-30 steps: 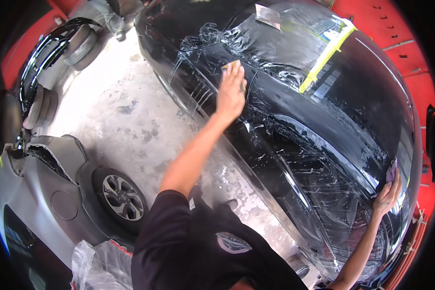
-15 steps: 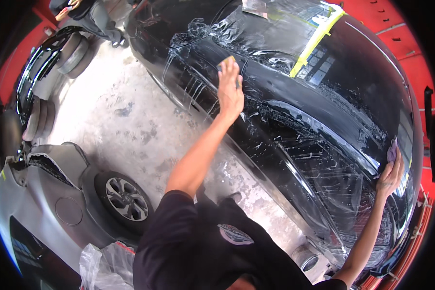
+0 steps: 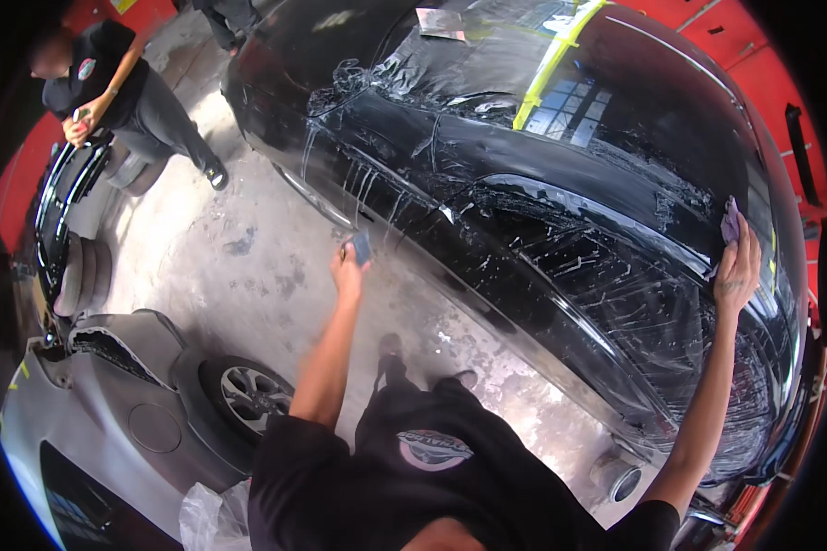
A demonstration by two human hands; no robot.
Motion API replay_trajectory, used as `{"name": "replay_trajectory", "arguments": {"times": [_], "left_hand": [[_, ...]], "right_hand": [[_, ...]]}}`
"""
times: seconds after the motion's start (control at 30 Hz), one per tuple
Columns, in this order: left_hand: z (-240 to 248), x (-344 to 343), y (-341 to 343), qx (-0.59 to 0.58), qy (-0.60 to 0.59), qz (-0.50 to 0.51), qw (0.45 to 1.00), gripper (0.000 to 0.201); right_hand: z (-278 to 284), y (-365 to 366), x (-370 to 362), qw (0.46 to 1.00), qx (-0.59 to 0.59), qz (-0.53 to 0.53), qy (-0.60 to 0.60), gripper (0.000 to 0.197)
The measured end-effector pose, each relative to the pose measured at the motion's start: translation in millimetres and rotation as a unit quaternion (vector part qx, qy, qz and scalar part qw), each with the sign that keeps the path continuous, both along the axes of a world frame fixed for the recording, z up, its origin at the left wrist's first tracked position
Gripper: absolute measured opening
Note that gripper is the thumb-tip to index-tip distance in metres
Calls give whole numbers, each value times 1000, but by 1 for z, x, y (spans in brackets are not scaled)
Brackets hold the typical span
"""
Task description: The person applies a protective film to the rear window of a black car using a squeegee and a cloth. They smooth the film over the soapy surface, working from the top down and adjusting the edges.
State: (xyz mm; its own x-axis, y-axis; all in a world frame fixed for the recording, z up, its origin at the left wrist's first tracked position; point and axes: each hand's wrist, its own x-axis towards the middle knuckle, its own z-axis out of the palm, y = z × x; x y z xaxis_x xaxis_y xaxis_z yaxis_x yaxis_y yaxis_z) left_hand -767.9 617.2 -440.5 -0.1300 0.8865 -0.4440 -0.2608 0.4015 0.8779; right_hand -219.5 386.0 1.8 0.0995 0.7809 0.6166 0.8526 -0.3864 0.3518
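A glossy black car with wet streaks and whitish residue stretches diagonally across the view. My left hand is closed around a small dark grey-blue sanding pad, held over the floor away from the car's side. My right hand grips a crumpled purple cloth and rests on the car's body at the right. Clear plastic film covers the window area between my arms. Yellow masking tape edges a film-covered section on the far side.
Another person stands at the upper left, hands together, near stacked tires. A grey car body part and a wheel are at lower left. A metal can stands on the floor beside the black car. A sheet lies on the film.
My left hand has come off the car panel with the sanding pad, back toward me over the floor. My right hand stays with the cloth. More of the other person shows.
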Motion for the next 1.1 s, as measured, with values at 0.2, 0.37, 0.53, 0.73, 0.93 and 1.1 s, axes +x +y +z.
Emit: {"name": "replay_trajectory", "arguments": {"times": [0.2, 0.37, 0.53, 0.73, 0.93, 1.1], "left_hand": [[-72, -51, -92, -192, 38, 19, 980, 32], [-48, -51, -105, -138, 9, -91, 986, 35], [-4, -20, -78, -50, 78, -154, 984, 31], [43, 39, -76, 45, 54, -244, 967, 29], [109, 108, -120, 105, 8, -276, 955, 33], [147, 148, -156, 135, -18, -294, 946, 34]], "right_hand": [[-9, -14, -5, 997, 43, -56, 37, 47], [-5, 2, -9, 994, 97, -48, 23, 46], [-7, 2, 0, 983, 181, -29, 10, 43], [-11, -10, 7, 974, 224, -4, -4, 39], [-6, -4, 3, 939, 336, 48, 54, 44], [-9, -6, -1, 958, 273, 77, 30, 41]]}}
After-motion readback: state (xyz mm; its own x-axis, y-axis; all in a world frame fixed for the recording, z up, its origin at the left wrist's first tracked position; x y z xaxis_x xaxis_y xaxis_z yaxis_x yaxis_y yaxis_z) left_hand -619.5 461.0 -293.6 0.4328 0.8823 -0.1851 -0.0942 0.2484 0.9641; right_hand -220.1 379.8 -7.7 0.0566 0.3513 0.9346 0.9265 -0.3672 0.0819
